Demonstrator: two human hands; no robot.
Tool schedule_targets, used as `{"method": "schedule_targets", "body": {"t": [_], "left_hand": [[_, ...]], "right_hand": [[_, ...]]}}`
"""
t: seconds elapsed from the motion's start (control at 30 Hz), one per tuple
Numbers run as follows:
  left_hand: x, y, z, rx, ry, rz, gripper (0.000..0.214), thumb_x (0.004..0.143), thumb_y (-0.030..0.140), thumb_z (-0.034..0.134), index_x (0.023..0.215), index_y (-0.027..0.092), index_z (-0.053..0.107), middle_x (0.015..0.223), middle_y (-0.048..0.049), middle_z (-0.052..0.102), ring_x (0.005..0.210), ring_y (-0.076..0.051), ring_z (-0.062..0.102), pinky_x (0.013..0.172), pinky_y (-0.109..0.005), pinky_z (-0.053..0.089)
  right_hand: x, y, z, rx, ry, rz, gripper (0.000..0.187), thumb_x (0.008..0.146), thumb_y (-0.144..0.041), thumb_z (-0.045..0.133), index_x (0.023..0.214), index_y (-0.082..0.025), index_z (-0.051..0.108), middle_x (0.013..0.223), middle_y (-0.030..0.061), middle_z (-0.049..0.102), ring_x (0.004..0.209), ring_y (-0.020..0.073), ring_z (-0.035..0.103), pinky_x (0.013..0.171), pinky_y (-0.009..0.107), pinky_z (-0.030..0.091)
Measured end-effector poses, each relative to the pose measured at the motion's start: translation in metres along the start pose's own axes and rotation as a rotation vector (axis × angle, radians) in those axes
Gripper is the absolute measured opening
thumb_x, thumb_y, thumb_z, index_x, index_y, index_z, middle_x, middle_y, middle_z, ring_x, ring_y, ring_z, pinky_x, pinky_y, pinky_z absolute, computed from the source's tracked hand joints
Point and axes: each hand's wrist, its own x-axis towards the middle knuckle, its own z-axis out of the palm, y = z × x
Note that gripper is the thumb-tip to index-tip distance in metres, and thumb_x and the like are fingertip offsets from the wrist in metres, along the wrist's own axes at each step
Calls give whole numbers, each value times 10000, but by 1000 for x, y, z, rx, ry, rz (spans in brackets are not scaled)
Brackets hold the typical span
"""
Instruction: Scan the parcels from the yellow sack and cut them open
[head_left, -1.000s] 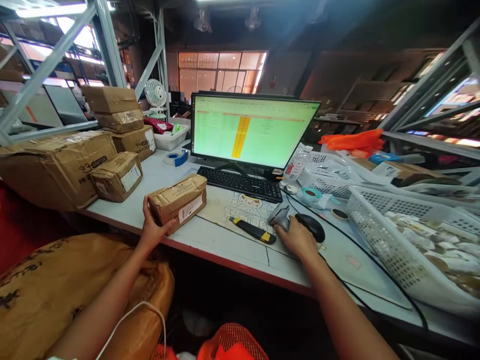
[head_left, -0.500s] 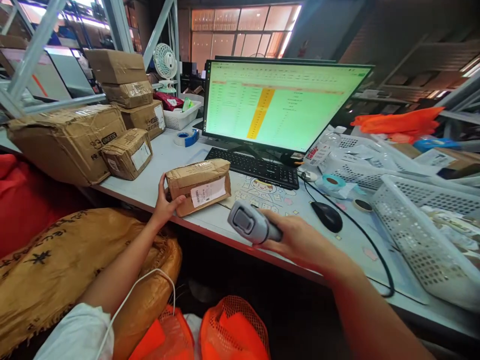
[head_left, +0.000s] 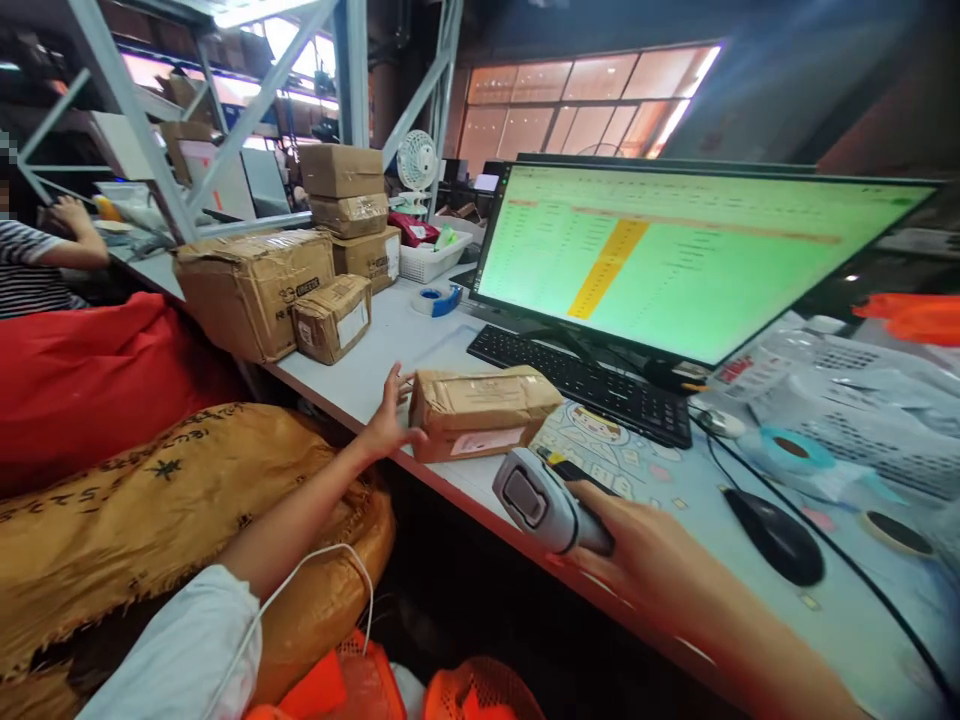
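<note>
The taped cardboard box [head_left: 484,405] sits near the front edge of the desk [head_left: 390,345], left of centre, with a white label on its near face; the left hand [head_left: 391,420] is at its left end, fingers spread and loosely open, the thumb by the near left corner; the right hand [head_left: 630,535] grips a grey scanner [head_left: 547,505] by its handle, just to the right of the box and nearer, its head pointing left.

Behind the scanner a black and yellow cutter [head_left: 579,471] is partly hidden; beyond lie the black keyboard [head_left: 585,385] and the monitor [head_left: 697,260], lit with a green-tinted table and a yellow column; the mouse [head_left: 776,535] is to the right.

Far left of the box stand a smaller labelled box [head_left: 334,320], a large carton [head_left: 251,290] just beside it, and a stack of three boxes [head_left: 349,200]; a blue tape dispenser [head_left: 439,300] lies right of these; at the far left another person's arm [head_left: 75,240] is raised.
</note>
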Motion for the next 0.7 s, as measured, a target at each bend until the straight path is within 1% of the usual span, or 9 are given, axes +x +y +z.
{"method": "schedule_targets", "body": {"t": [0.1,0.13,0.2,0.3,0.37,0.47,0.53,0.6,0.7], "left_hand": [[27,-8,-53,217,319,-31,825,972,518,637,1598,256,167,1534,-209,471,1418,-287,516,1170,-472,441],[40,-13,-74,264,422,-57,775,985,472,622,1580,221,193,1559,-219,421,1473,-306,440,1219,-508,373],[65,-24,-110,407,586,-127,795,921,383,711,1538,163,261,1567,-230,394,1501,-336,380,1253,-520,309],[96,-42,-139,605,591,-283,946,763,306,858,1522,152,314,1580,-238,396,1507,-381,361,1255,-530,289],[107,-51,-140,666,569,-366,998,720,313,892,1528,159,326,1609,-246,353,1517,-415,329,1249,-553,274],[113,-57,-126,727,634,-395,911,725,335,885,1481,167,406,1567,-226,373,1479,-404,374,1228,-528,302],[113,-58,-116,757,608,-334,812,729,329,877,1420,193,473,1530,-195,395,1450,-373,415,1216,-497,325],[112,-58,-107,770,516,-240,744,731,332,877,1370,219,513,1532,-175,392,1455,-358,421,1210,-473,340],[114,-57,-99,718,520,-185,837,726,342,889,1428,198,456,1579,-203,348,1469,-341,421,1187,-429,382]], "right_hand": [[-4,11,5,13,25,11,322,825,-435,664,1089,-251,668,831,57,764,696,258,703,610,310,450],[-6,12,6,18,36,14,315,822,-441,665,1075,-253,669,819,55,763,684,257,700,603,310,449],[-8,13,6,31,54,16,300,818,-449,673,1051,-259,672,805,53,761,666,254,694,593,310,444],[-8,8,5,52,63,15,278,828,-440,674,1045,-267,674,823,51,768,673,250,692,599,309,443],[-7,3,3,53,62,14,285,825,-431,677,1056,-265,674,841,53,773,691,251,696,613,310,445],[-8,-4,0,36,44,14,276,822,-421,679,1041,-254,670,877,62,778,734,259,703,623,310,439],[-9,-7,-1,34,28,18,278,821,-409,681,1047,-249,666,911,66,781,761,261,706,632,309,440],[-10,-10,-3,40,27,20,272,820,-395,676,1048,-247,664,906,62,780,754,256,702,636,309,437],[-13,-14,-5,42,67,11,226,835,-383,651,1014,-245,664,835,50,767,695,239,680,620,304,419]]}}
